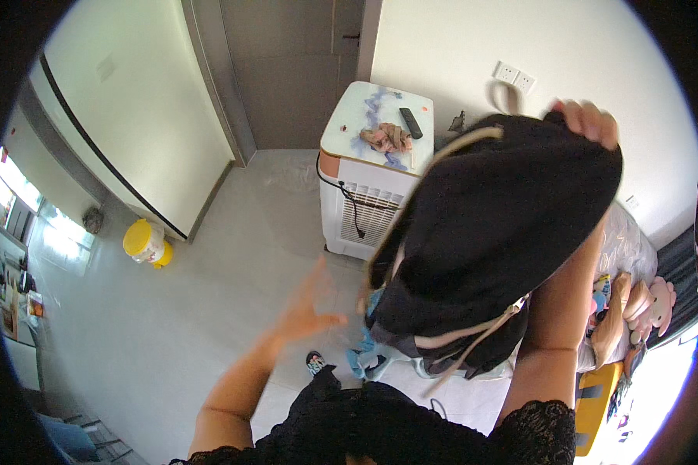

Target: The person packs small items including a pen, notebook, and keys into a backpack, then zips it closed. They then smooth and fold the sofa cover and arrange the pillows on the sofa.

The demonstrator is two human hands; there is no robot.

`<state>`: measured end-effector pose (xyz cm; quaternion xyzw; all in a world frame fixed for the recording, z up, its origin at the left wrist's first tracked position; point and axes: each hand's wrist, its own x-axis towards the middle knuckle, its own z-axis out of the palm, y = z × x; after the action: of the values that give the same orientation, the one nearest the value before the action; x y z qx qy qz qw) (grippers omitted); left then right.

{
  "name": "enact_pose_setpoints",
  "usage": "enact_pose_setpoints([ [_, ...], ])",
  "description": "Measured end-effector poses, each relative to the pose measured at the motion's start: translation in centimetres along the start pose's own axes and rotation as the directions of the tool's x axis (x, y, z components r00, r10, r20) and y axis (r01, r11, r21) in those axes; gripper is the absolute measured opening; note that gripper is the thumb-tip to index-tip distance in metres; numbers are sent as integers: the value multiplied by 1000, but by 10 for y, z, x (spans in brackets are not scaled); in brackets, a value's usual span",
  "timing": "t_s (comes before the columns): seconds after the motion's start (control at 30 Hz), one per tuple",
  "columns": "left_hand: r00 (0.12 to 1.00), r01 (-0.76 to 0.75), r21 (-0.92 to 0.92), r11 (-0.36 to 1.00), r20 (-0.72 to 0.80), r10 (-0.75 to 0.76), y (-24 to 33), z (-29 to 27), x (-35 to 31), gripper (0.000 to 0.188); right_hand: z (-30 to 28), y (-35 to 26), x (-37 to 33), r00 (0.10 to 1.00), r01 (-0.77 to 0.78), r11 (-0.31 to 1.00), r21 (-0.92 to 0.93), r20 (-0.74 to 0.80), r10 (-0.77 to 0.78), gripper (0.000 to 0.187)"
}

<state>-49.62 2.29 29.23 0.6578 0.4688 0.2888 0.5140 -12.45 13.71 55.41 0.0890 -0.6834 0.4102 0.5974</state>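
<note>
bag [504, 209], black, is gripped by my right hand [588, 124]. i see my left hand [309, 314] spread, blurred, near it.

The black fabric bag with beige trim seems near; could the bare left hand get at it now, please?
Probably yes: the bare left hand looks empty and open beside the black fabric bag, with nothing apparent between them, while the bare right hand grips its upper edge.
</note>
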Motion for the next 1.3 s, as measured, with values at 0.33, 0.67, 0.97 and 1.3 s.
enact_pose_setpoints([
  [0.33,666,-713,221,665,-82,741,170,-156,146,86,47,206,106,855,103,887,451,416,-310,11],
  [0.67,493,-667,69,742,-706,508,276,-199,320,31,-66,198,229,830,-557,830,14,30,556,25],
  [0.97,600,-732,-382,564,-753,269,334,-220,537,44,-276,223,121,871,-478,523,-706,-303,387,106],
  [1.3,875,-347,-626,698,-484,2,290,-195,727,59,-390,323,109,727,-686,-24,-727,-686,25,25],
])
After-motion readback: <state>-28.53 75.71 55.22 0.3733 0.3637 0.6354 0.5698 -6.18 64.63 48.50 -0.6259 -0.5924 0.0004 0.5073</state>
